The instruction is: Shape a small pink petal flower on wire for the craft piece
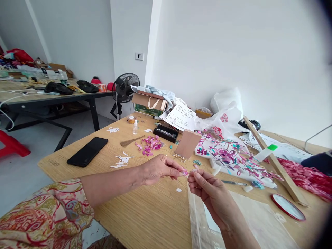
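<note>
one small pink piece (185, 172) is pinched by the fingers of the left hand (158, 170) above the counter (145, 207). just beside it, at three o'clock, the fingers of the right hand (211, 190) are pressed together; whether anything is held there cannot be told. from it, pink petals (149, 145) are seen at ten o'clock, a wooden block (188, 143) at twelve, purple flowers (224, 155) at two.

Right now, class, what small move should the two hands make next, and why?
I'd probably ease the right hand slightly toward the left hand, which pinches a small pink piece, because only a narrow gap seems to separate them.
</note>
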`<state>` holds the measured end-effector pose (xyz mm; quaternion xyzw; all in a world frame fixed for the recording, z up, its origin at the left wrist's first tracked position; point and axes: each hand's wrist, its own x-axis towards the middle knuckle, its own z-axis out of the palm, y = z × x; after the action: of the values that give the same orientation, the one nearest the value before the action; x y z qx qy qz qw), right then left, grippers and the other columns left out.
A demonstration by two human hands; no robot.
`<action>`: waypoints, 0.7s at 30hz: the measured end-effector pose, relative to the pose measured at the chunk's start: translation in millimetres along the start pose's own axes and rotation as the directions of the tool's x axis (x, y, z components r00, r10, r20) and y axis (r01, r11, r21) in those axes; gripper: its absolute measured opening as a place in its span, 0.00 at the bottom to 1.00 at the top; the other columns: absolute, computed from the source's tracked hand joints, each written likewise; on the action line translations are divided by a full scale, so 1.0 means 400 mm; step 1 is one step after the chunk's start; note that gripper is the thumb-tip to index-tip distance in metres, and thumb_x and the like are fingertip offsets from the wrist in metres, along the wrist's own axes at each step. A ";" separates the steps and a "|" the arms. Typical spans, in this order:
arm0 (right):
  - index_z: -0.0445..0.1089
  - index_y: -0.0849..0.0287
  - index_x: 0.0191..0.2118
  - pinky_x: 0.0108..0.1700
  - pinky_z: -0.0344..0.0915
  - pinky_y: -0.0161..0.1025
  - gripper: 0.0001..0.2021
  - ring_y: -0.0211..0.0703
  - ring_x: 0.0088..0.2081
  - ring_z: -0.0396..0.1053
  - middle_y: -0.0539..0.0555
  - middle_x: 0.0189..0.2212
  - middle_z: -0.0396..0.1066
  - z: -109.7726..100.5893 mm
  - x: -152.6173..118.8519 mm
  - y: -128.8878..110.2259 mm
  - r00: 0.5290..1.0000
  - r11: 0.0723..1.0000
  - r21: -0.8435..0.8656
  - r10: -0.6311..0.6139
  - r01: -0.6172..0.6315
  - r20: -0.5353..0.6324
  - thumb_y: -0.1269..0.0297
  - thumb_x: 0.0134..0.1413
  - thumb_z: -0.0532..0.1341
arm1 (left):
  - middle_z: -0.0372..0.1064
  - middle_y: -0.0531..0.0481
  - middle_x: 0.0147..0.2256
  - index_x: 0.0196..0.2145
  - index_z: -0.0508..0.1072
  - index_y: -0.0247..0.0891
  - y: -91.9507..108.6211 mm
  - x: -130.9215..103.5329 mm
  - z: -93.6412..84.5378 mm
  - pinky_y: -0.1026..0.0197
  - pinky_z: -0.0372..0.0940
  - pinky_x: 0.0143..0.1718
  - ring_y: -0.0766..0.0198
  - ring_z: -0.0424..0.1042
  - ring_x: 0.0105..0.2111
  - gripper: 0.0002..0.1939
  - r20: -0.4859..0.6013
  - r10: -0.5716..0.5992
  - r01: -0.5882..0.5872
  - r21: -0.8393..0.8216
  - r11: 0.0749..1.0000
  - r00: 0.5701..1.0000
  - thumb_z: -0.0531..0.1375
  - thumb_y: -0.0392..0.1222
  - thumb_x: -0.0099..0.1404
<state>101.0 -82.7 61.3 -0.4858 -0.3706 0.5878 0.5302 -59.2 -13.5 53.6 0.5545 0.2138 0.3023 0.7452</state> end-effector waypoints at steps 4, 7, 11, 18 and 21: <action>0.67 0.59 0.23 0.27 0.59 0.30 0.09 0.30 0.22 0.60 0.47 0.19 0.66 0.011 -0.005 -0.002 1.000 0.999 -0.043 0.004 -0.003 0.018 0.59 0.39 0.64 | 0.67 0.53 0.25 0.25 0.74 0.34 0.001 -0.002 0.006 0.67 0.56 0.28 0.74 0.62 0.23 0.07 0.029 0.008 -0.008 0.000 1.000 1.000 0.64 0.36 0.45; 0.66 0.60 0.21 0.27 0.58 0.30 0.10 0.30 0.21 0.59 0.46 0.17 0.64 0.018 -0.004 -0.002 0.999 0.998 -0.064 -0.005 0.008 0.048 0.59 0.40 0.63 | 0.67 0.53 0.24 0.26 0.74 0.35 -0.004 -0.002 0.010 0.67 0.56 0.28 0.74 0.61 0.23 0.06 0.047 0.015 -0.016 0.014 1.000 0.999 0.63 0.36 0.46; 0.65 0.61 0.20 0.24 0.55 0.29 0.11 0.30 0.20 0.57 0.47 0.17 0.63 0.013 -0.005 0.002 0.997 0.996 -0.085 -0.016 0.023 0.080 0.59 0.42 0.62 | 0.68 0.53 0.24 0.26 0.75 0.36 -0.009 -0.002 0.010 0.67 0.55 0.28 0.74 0.61 0.23 0.07 0.050 -0.046 0.045 0.030 0.999 0.998 0.63 0.37 0.46; 0.65 0.62 0.21 0.23 0.53 0.29 0.10 0.29 0.19 0.56 0.48 0.17 0.62 -0.001 -0.009 0.016 0.992 1.000 -0.016 0.016 -0.015 0.123 0.60 0.43 0.61 | 0.65 0.53 0.22 0.27 0.75 0.36 -0.016 -0.002 0.007 0.67 0.54 0.27 0.72 0.60 0.24 0.07 0.080 -0.113 0.106 0.082 0.991 0.990 0.63 0.38 0.46; 0.65 0.63 0.21 0.23 0.54 0.29 0.11 0.28 0.19 0.56 0.48 0.17 0.62 0.005 -0.010 0.017 0.990 0.999 -0.005 0.035 -0.034 0.138 0.60 0.44 0.61 | 0.65 0.52 0.23 0.27 0.75 0.37 -0.022 0.001 0.005 0.67 0.54 0.27 0.71 0.60 0.25 0.08 0.082 -0.115 0.107 0.095 0.990 0.990 0.63 0.39 0.46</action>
<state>97.2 -87.7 55.9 -0.4511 -0.3988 0.6286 0.4923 -55.7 -16.4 45.7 0.5877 0.2252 0.2257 0.7436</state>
